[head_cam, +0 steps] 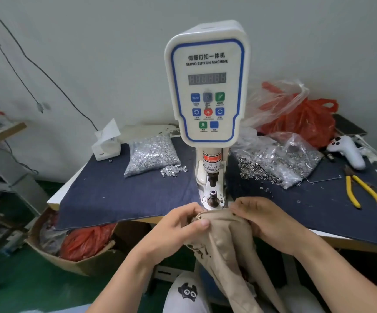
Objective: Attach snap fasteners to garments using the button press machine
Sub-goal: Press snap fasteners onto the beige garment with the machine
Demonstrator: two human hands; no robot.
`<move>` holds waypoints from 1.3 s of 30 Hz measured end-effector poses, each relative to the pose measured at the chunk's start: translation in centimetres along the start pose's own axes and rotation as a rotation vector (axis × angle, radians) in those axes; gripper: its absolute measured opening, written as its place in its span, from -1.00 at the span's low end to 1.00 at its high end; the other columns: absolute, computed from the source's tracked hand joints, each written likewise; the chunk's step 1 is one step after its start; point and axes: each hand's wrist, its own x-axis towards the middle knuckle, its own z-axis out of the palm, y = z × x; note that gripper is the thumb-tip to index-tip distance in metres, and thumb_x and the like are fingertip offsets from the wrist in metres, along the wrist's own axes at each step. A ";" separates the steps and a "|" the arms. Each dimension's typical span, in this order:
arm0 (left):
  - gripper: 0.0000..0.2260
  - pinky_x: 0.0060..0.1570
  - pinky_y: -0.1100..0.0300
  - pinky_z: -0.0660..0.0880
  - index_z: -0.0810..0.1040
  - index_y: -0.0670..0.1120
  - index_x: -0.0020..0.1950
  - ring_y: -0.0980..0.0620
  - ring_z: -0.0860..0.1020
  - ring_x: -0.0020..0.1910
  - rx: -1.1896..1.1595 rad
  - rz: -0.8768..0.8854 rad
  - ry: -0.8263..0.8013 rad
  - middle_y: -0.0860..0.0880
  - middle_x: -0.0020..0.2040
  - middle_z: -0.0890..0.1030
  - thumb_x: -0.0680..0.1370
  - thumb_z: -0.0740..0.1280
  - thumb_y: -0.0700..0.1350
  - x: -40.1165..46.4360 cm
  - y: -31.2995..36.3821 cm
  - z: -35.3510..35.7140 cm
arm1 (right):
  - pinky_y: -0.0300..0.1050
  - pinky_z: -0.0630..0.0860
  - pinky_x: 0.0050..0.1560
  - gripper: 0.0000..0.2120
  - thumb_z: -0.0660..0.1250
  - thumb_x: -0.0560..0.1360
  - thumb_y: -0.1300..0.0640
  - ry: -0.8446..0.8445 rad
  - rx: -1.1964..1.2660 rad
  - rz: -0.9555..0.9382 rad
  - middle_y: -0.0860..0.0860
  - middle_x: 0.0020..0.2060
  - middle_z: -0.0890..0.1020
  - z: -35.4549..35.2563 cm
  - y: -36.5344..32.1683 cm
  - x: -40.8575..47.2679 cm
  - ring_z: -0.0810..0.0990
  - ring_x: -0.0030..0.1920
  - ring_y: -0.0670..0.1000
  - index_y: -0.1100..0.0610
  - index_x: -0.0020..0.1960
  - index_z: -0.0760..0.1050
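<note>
A white servo button machine (207, 82) stands at the middle of the table, its lower die (213, 196) bare under the punch. Just in front of the die I hold a beige garment (223, 245) by its top edge. My left hand (183, 224) pinches the left end of that edge with thumb on top. My right hand (262, 219) grips the right part, fingers curled over the fabric. The garment hangs down toward my lap. A small dark fastener (233, 214) shows on the edge near my right fingers.
A bag of silver snap caps (151, 154) lies left of the machine, with a bag of ring parts (277, 161) to its right. Yellow pliers (363, 190), a white controller (347, 152), red plastic bags (304, 118) and a tissue box (106, 145) sit on the dark cloth (115, 195).
</note>
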 end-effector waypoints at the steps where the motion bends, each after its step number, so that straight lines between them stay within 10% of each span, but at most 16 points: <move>1: -0.87 -0.04 0.24 0.52 0.60 0.02 0.02 0.10 0.59 -0.06 -0.035 -0.007 0.018 0.04 -0.04 0.64 0.69 0.39 0.05 0.1 -0.1 0.3 | -0.06 0.19 -0.33 -0.59 0.46 0.47 -0.20 -0.009 -0.083 0.010 0.11 -0.34 0.39 0.1 -0.1 0.1 0.27 -0.32 0.04 0.14 -0.26 0.50; 5: -0.84 -0.28 0.28 0.38 0.44 0.02 -0.20 0.12 0.43 -0.28 -0.191 -0.069 0.114 0.07 -0.26 0.47 0.54 0.35 -0.03 1.5 -0.1 1.8 | 0.09 0.03 -0.22 -0.66 0.42 0.49 -0.07 -0.003 -0.132 0.066 0.11 -0.31 0.25 0.2 -0.3 0.8 0.13 -0.25 0.13 0.00 -0.34 0.36; 8: -0.71 -0.29 0.21 0.24 0.31 0.06 -0.31 0.10 0.28 -0.29 -0.025 -0.062 0.233 0.08 -0.31 0.31 0.53 0.32 0.09 2.9 0.9 2.3 | 0.02 0.45 -0.15 -0.67 0.43 0.52 -0.06 0.106 -0.200 0.091 0.10 -0.29 0.50 -0.7 -0.4 1.4 0.43 -0.23 0.09 0.08 -0.30 0.45; 10: -0.66 -0.29 0.12 0.17 0.25 0.03 -0.34 0.10 0.23 -0.31 0.096 -0.059 0.323 0.09 -0.34 0.26 0.52 0.31 0.08 3.5 1.3 2.1 | 0.03 0.65 -0.07 -0.69 0.38 0.60 -0.02 0.291 -0.405 0.052 0.00 -0.25 0.70 -2.0 -0.2 2.2 0.63 -0.21 -0.02 0.11 -0.26 0.57; 14: -0.73 -0.29 0.08 0.12 0.22 0.03 -0.41 0.12 0.18 -0.35 0.209 -0.090 0.458 0.11 -0.40 0.22 0.43 0.26 -0.05 3.5 2.2 0.2 | -0.02 0.43 -0.24 -0.70 0.32 0.64 0.04 0.769 -1.163 -0.020 0.05 -0.33 0.65 -6.6 -0.2 4.7 0.60 -0.26 0.16 0.10 -0.24 0.56; 20: -0.50 -0.36 0.10 0.27 0.31 -0.02 -0.48 0.14 0.35 -0.48 0.510 -0.330 0.751 0.10 -0.56 0.36 0.58 0.29 0.19 5.6 1.5 -5.5 | 0.02 0.56 -0.06 -0.88 0.33 0.60 0.24 0.794 -1.576 0.186 0.16 -0.04 0.64 -8.7 0.7 7.8 0.65 0.01 0.23 0.20 -0.02 0.64; 25: -0.86 -0.03 0.09 0.39 0.58 0.09 -0.01 -0.10 0.61 0.06 0.691 -0.407 0.835 0.09 -0.05 0.65 0.65 0.33 0.12 8.4 -1.5 -8.0 | 0.05 0.54 -0.13 -0.90 0.32 0.60 0.25 0.849 -1.557 0.098 0.15 -0.11 0.61 -9.0 1.9 7.9 0.64 -0.08 0.24 0.19 -0.02 0.62; 29: -0.79 0.11 -0.03 0.48 0.64 0.04 0.24 -0.21 0.60 0.23 0.783 -0.492 0.877 -0.05 0.24 0.64 0.66 0.34 0.07 9.6 -3.0 -8.5 | 0.09 0.48 -0.12 -0.90 0.39 0.58 0.18 0.925 -1.416 -0.016 0.16 -0.17 0.59 -8.9 2.6 7.5 0.59 -0.12 0.26 0.20 -0.08 0.60; 39: -0.85 -0.01 0.01 0.44 0.72 0.11 0.15 -0.24 0.62 0.16 0.753 -0.522 0.977 -0.05 0.17 0.68 0.66 0.36 0.03 10.0 -3.9 -7.8 | 0.10 0.48 -0.04 -0.89 0.41 0.58 0.18 0.931 -1.427 0.002 0.19 -0.14 0.59 -8.8 3.1 7.6 0.58 -0.08 0.26 0.24 -0.04 0.61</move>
